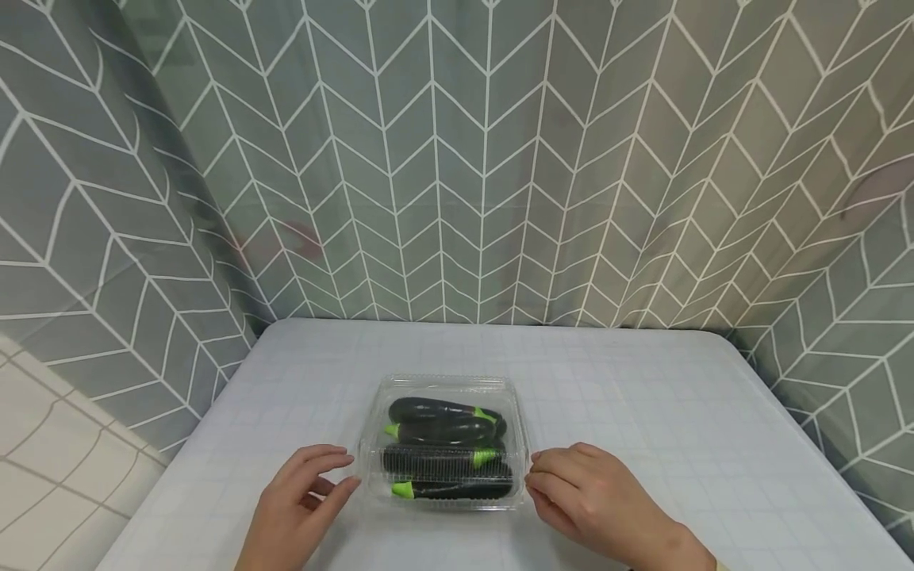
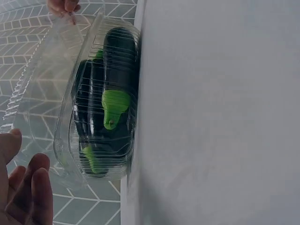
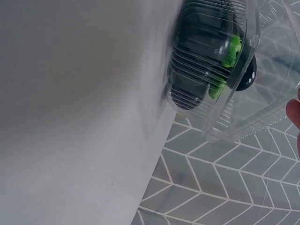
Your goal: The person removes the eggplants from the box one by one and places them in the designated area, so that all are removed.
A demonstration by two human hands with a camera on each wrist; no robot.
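Observation:
A clear plastic clamshell box (image 1: 443,386) stands on the table with several dark eggplants (image 1: 437,431) with green caps inside. Its transparent lid (image 2: 42,89) is raised at an angle over the ribbed base. Beside the box's left edge is my left hand (image 1: 296,503), thumb and fingers parted; the thumb is close to the lid's corner, and whether it touches cannot be told. On the opposite side, my right hand (image 1: 596,500) pinches the lid's right front corner with bent fingers. Only a few right fingertips (image 3: 294,112) show in the right wrist view.
The box rests near the front middle of a table covered with a white cloth (image 1: 628,396). Grey curtains with a white chevron pattern (image 1: 457,159) hang behind the table and along both sides. Pale tiled floor (image 1: 57,452) shows at the lower left.

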